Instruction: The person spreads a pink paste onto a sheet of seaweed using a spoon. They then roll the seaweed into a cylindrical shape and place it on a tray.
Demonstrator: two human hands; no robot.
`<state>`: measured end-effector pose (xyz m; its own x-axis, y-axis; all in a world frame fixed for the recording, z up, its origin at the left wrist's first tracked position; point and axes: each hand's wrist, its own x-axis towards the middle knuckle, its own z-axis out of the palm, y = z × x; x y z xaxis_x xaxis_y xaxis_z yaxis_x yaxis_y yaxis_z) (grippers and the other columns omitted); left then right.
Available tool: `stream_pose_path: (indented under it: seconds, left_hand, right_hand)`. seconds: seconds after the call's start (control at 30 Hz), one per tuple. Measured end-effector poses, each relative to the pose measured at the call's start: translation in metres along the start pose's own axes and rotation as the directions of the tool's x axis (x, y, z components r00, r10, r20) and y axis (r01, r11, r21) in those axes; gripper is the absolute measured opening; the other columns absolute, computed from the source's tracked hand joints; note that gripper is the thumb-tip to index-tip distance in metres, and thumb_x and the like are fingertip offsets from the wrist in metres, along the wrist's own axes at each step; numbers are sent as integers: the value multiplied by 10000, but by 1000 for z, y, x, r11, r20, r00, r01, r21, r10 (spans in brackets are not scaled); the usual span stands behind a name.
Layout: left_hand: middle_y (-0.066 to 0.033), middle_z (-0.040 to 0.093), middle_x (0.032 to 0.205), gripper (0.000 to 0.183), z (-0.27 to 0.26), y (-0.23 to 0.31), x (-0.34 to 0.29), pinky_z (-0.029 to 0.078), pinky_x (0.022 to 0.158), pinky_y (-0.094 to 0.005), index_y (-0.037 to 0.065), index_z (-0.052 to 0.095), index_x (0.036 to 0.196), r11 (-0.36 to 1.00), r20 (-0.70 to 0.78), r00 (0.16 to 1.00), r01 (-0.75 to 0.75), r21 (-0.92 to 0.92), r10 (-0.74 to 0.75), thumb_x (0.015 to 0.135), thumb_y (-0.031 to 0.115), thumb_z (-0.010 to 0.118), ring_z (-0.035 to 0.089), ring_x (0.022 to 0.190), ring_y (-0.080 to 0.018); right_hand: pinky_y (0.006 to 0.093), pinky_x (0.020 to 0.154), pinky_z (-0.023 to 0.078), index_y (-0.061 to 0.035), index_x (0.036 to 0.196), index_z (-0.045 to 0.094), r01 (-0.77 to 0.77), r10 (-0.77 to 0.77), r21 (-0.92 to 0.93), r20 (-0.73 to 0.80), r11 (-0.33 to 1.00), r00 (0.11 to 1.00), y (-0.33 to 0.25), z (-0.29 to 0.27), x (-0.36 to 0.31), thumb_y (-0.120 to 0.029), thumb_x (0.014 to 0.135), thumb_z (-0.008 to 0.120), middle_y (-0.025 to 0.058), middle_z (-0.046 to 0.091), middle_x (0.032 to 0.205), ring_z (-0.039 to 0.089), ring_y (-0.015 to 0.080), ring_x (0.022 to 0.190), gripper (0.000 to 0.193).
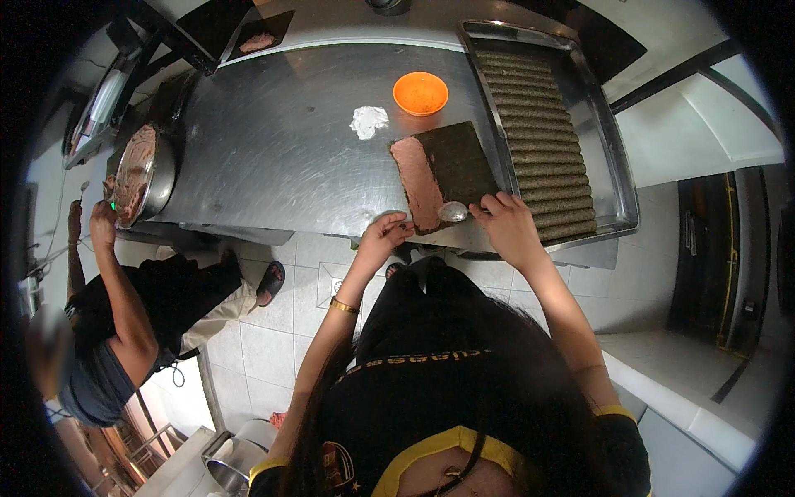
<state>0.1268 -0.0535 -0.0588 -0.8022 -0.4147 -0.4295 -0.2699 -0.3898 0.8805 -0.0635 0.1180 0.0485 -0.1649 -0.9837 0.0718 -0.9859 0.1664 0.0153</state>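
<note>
Right now, seaweed sheet [451, 170] sits mid frame on steel table [273, 141], long side running up-down, pink paste [416, 180] strip along its left edge. Right hand [509, 225] closed on spoon [454, 211], at sheet's bottom edge. Left hand [383, 236] pinches bottom left corner. Right hand nearer.

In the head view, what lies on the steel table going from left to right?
Round metal bowl of pinkish paste → white crumpled lump → orange bowl → dark seaweed sheet with a paste strip → metal tray of dark rolls.
</note>
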Motion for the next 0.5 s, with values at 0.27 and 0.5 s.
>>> stream_pose_path:
  seconds: [0.27, 0.5]
  left_hand:
    - [-122, 616, 1055, 263, 4, 5, -1, 485, 767, -255, -31, 480, 1160, 1000, -11, 1000, 1, 21, -1, 905, 30, 457, 617, 928, -176]
    - [-130, 605, 1102, 288, 0, 0, -1, 484, 791, -260, -14, 463, 1199, 997, 12, 1000, -20, 75, 19, 915, 33, 437, 607, 987, -196]
  right_hand:
    - [355, 772, 440, -61, 989, 623, -23, 19, 35, 110, 999, 994, -35, 16, -4, -139, 767, 503, 62, 539, 894, 529, 228, 907, 264]
    - [348, 791, 437, -51, 1042, 610, 17, -20, 19, 171, 1000, 985, -33, 15, -9, -127, 783, 493, 67, 538, 931, 528, 229, 918, 293]
